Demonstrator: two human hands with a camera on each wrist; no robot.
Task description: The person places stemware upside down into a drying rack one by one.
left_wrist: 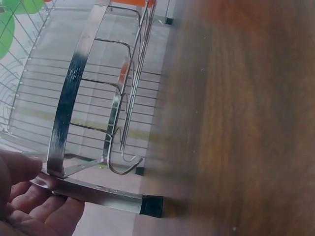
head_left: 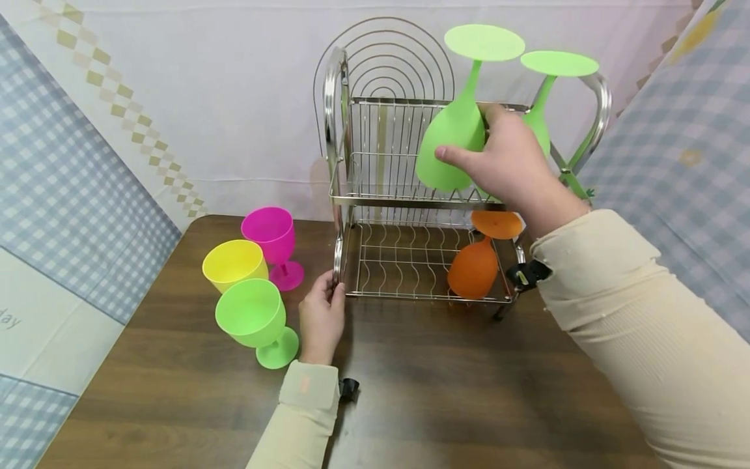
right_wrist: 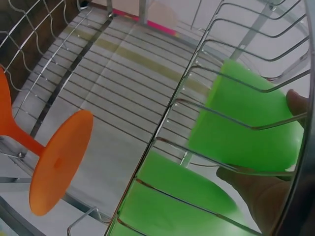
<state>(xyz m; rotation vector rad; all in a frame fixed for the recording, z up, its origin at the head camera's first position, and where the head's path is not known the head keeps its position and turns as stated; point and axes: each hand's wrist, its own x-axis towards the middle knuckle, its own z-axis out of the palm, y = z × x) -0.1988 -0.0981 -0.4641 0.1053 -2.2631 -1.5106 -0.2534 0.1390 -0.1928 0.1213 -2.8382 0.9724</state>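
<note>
My right hand (head_left: 512, 163) grips the bowl of an upside-down green goblet (head_left: 448, 133) at the upper tier of a metal dish rack (head_left: 404, 202). The goblet's foot points up. Seen through the wires in the right wrist view, that goblet (right_wrist: 251, 118) has its rim at the tier's bars. Just right of it, a second green goblet (head_left: 539, 120) stands inverted, partly behind my hand. My left hand (head_left: 322, 319) holds the rack's front left post; the left wrist view has the thumb and fingers around the metal leg (left_wrist: 98, 193).
An inverted orange goblet (head_left: 474, 270) sits on the lower tier at the right. Left of the rack, magenta (head_left: 284, 244), yellow (head_left: 225, 277) and green (head_left: 252, 329) goblets stand upright on the wooden table (head_left: 146, 371). Behind the rack hangs a white cloth (head_left: 234, 85).
</note>
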